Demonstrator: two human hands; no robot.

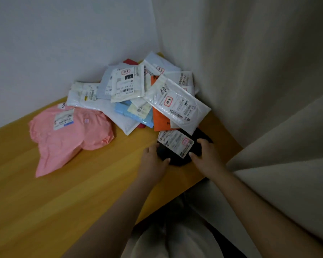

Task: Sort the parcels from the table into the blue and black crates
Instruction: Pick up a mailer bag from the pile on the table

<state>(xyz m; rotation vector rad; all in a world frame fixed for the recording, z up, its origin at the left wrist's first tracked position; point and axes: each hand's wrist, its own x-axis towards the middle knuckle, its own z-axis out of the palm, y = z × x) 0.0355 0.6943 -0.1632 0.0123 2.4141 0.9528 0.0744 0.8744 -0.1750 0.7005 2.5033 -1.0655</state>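
A small black parcel (177, 157) with a white shipping label lies at the near right of the wooden table (67, 192), partly under a white bubble mailer (177, 104). My left hand (153, 161) grips its left edge, thumb curled onto the front. My right hand (206, 158) grips its right edge, fingers curled over the top. Behind it sits a heap of several parcels: white mailers, a blue one (133, 112), an orange one (159, 121). A big pink parcel (67, 136) lies to the left. No crate is in view.
The table stands in a corner: a pale wall (63, 43) behind, a beige curtain (259, 81) close on the right. The table's near right edge runs just below my hands. Bare wood stretches across the front left.
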